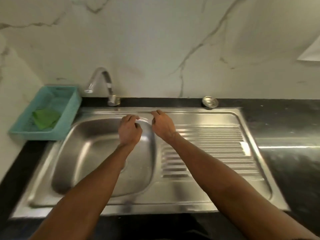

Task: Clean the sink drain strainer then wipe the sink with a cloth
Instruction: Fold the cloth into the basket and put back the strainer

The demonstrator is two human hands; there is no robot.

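The steel sink (199, 193) has its basin (90, 153) on the left and a ribbed drainboard on the right. Its drain hole (125, 166) shows only partly beside my left forearm. The round metal strainer (209, 101) sits out of the sink on the black counter behind the drainboard. A green cloth (45, 119) lies in the teal basket (69, 116) left of the basin. My left hand (129, 130) hovers over the basin's back right corner and my right hand (163, 126) is beside it at the sink's back rim. Both have loosely curled fingers and hold nothing.
A chrome tap (105, 84) stands behind the basin, its spout turned left. Black counter (285, 122) runs to the right of the sink and along the front. A marble wall rises right behind, and a white object (310, 51) juts in at the upper right.
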